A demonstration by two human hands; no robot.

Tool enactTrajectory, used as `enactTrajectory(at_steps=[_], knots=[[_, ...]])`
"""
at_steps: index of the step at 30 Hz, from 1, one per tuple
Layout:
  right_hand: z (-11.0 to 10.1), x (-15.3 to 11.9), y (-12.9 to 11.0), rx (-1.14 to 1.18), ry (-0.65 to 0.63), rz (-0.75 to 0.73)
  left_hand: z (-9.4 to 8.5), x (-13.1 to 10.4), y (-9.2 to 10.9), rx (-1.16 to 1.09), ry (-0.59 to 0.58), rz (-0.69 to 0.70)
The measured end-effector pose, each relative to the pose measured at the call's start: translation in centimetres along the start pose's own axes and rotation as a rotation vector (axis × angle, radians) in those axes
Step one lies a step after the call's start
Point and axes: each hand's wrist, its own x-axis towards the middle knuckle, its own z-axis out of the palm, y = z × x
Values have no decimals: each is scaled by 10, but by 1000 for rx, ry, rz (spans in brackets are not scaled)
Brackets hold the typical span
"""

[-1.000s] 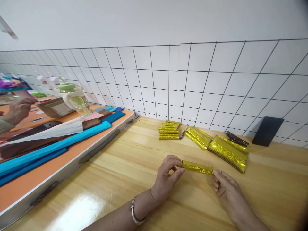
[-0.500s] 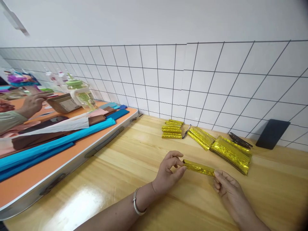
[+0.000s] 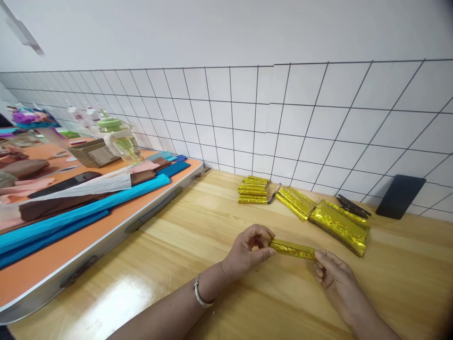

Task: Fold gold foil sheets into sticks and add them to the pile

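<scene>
A narrow gold foil strip [image 3: 293,249], folded lengthwise, stretches between my two hands over the wooden table [image 3: 170,264]. Its left end is pinched between the thumb and fingers of my left hand [image 3: 247,252], which has a silver bangle at the wrist. My right hand [image 3: 336,278] grips the right end between thumb and curled fingers. Beyond them lie several folded gold strips [image 3: 252,190] in a stack. To their right are a smaller gold foil piece [image 3: 296,203] and a thicker pile of gold sheets [image 3: 340,226].
A black phone-like slab [image 3: 401,197] leans on the tiled wall, near a dark hair clip [image 3: 353,206]. A pen [image 3: 273,194] lies by the strips. On the orange table at left are blue paper [image 3: 85,205], a cardboard box [image 3: 95,155], a green-lidded bottle [image 3: 120,139] and another person's hand [image 3: 26,167].
The fingers of my left hand have curled in around the strip's left end. The other person's hand has moved left, away from the box.
</scene>
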Motion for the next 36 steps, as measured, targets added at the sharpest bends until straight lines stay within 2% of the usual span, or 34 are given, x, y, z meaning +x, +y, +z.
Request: enactTrajectory(at_steps=[7, 14, 24, 30, 36], knots=[[4, -4, -5, 32, -20, 31, -3, 4, -4, -61, -62, 60], [3, -1, -4, 36, -19, 39, -4, 4, -5, -112, -88, 15], [-2, 1, 0, 30, -17, 44, -4, 4, -7, -295, -167, -148], [-1, 2, 1, 30, -37, 32, -4, 2, -6, -369, -199, -315], [-2, 3, 1, 26, -22, 39, -5, 1, -4, -368, -217, -353]])
